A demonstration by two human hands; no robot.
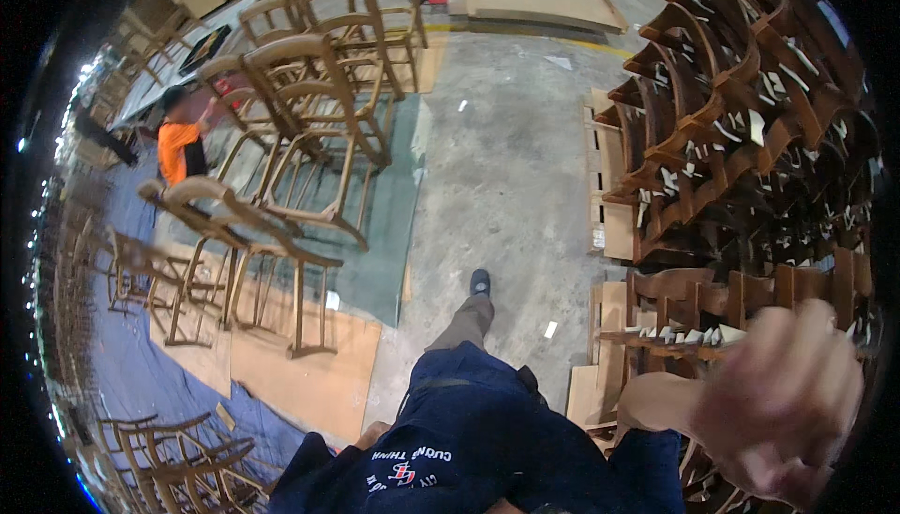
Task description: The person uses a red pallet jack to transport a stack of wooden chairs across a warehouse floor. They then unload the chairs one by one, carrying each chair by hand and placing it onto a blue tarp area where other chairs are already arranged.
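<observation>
My right hand point(783, 401) is raised close to the camera at the lower right, its fingers bent but smeared by motion. It overlaps a stack of curved brown wooden chair parts point(684, 289), and whether it touches them I cannot tell. Small white scraps point(689, 336) lie among the parts. Of my left hand point(373, 434), only a patch of skin shows beside my dark blue shirt; its fingers are hidden.
Unfinished wooden chair frames point(309, 92) stand at the left on green and cardboard sheets point(300, 373). A person in orange point(178, 148) is among them. Tall stacks of wooden parts point(741, 111) rise at the right beside a pallet point(600, 176). Concrete floor point(487, 167) runs between.
</observation>
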